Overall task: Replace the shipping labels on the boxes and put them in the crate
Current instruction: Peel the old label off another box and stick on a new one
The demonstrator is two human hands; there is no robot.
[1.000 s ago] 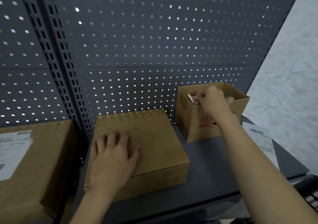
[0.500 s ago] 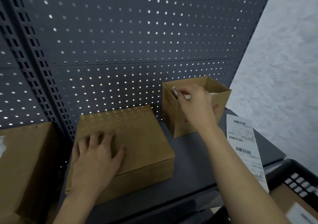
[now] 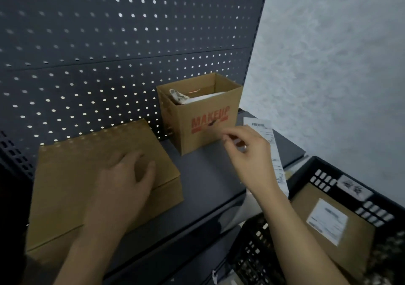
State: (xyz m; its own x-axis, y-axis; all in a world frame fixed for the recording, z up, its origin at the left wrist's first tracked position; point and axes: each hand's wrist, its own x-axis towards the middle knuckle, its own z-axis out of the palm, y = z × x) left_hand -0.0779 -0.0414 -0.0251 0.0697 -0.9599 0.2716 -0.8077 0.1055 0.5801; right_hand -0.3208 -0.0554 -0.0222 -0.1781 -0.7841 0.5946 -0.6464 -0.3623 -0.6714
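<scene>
left hand (image 3: 127,179) lies flat on closed box (image 3: 65,186), fingers relaxed | right hand (image 3: 247,153) in air before label strip (image 3: 260,127), fingers loosely curled, holds nothing

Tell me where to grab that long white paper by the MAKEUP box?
Pinch the near end of the label strip, coming from the front. It lies flat on the shelf, hard to catch along its length, but that end seems to stick out past the shelf's front edge, so a thumb can slip under it.
</scene>
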